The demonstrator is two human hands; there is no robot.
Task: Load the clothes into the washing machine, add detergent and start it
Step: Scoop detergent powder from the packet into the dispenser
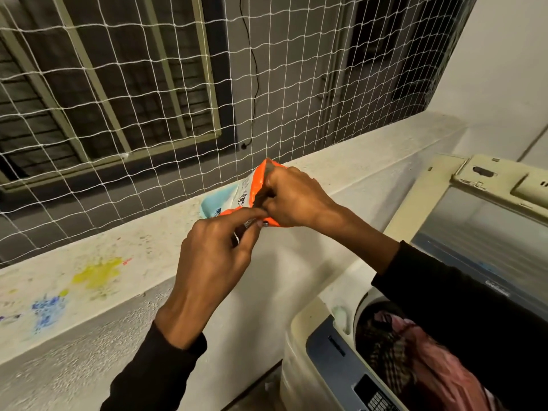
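An orange and pale-blue detergent packet (237,200) lies on the white ledge (124,256) in front of the netting. My right hand (292,200) grips its orange top edge from the right. My left hand (213,262) pinches the same edge from below with thumb and forefinger. The two hands meet at the packet's mouth. At the lower right stands the top-loading washing machine (314,348) with its lid (486,232) raised. Pink and checked clothes (415,351) fill its drum, partly behind my right sleeve.
White safety netting (178,93) rises from the ledge's far edge, with a dark window behind it. Yellow and blue paint stains (95,274) mark the ledge on the left. The machine's control panel (373,393) shows at the bottom. A white wall closes the right side.
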